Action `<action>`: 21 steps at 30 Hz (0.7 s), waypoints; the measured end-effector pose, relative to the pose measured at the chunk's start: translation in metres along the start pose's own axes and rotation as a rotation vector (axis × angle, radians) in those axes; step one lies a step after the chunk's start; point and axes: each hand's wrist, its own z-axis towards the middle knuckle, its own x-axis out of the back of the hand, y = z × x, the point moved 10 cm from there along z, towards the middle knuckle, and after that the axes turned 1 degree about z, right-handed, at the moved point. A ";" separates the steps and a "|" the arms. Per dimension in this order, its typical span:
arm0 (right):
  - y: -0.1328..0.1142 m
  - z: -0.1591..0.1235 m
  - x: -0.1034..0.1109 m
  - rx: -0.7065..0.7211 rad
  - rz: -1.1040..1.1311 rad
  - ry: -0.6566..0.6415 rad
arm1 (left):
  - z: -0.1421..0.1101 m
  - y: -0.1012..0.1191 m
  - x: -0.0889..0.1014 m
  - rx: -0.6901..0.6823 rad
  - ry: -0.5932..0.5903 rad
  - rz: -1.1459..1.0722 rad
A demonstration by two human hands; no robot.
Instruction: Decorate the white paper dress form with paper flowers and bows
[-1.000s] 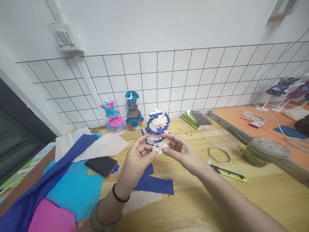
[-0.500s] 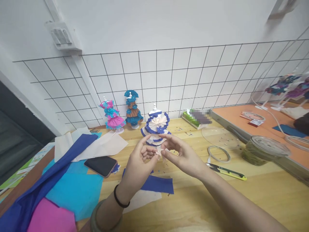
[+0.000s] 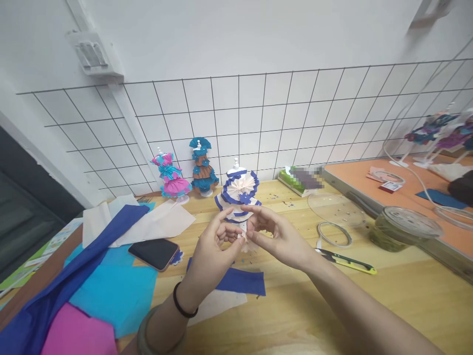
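Both my left hand (image 3: 218, 241) and my right hand (image 3: 271, 234) pinch a small pale piece of crepe paper (image 3: 243, 236) between thumb and fingers. It looks gathered or folded; its exact shape is too small to make out. Just behind my hands stands a small dress form (image 3: 240, 187) in a white paper dress with blue trim, a pleated fan and a blue flower. Below my hands, a blue paper strip (image 3: 244, 282) lies over a white paper sheet (image 3: 216, 306) on the wooden table.
To the left are blue (image 3: 114, 291), pink (image 3: 79, 333) and white paper sheets (image 3: 158, 224), plus a phone (image 3: 153, 254). Two dressed forms (image 3: 202, 170) stand behind. At right lie a tape roll (image 3: 334, 234), thread snips (image 3: 347, 261) and a lidded plastic tub (image 3: 402, 229).
The pale paper between my fingertips has shifted slightly and looks more bunched. My hands have stayed nearly in place.
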 end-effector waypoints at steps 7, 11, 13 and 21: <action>-0.003 0.000 0.006 0.006 -0.009 0.018 | 0.004 -0.006 0.010 0.075 0.033 -0.152; -0.002 0.000 0.005 0.002 0.024 0.010 | 0.004 -0.008 0.010 0.097 0.033 -0.181; -0.001 0.000 0.006 0.003 0.038 0.010 | 0.003 -0.009 0.009 0.103 0.018 -0.179; 0.006 0.000 0.001 -0.009 0.111 -0.036 | 0.004 -0.009 0.008 0.107 0.002 -0.195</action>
